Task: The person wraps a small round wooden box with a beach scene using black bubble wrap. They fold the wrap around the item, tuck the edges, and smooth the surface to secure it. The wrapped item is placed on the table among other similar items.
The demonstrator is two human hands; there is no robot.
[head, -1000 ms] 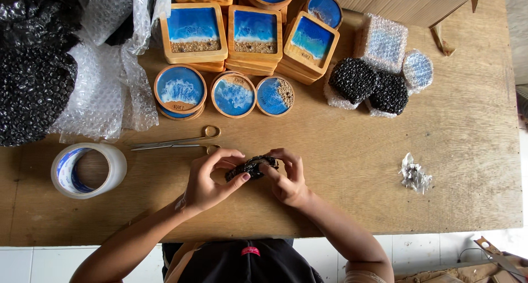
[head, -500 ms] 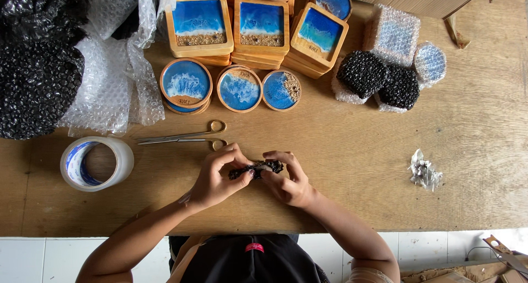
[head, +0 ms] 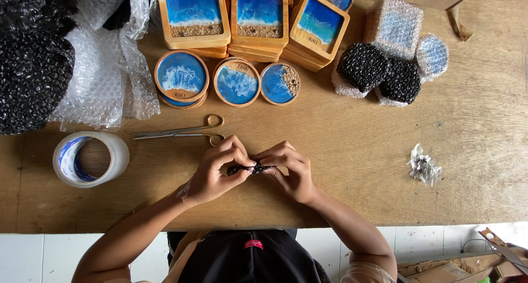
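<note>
Both hands have drifted lower-centre, left hand (head: 215, 173) and right hand (head: 290, 170) pinching a small black piece (head: 248, 168) lying crosswise between them.

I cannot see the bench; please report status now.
Left hand, right hand both pinch small black bubble-wrapped piece. Metal scissors just beyond hands, apart.

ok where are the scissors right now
In the head view the scissors lie flat on the wooden table, left of centre, between the tape roll and the round coasters.
</note>
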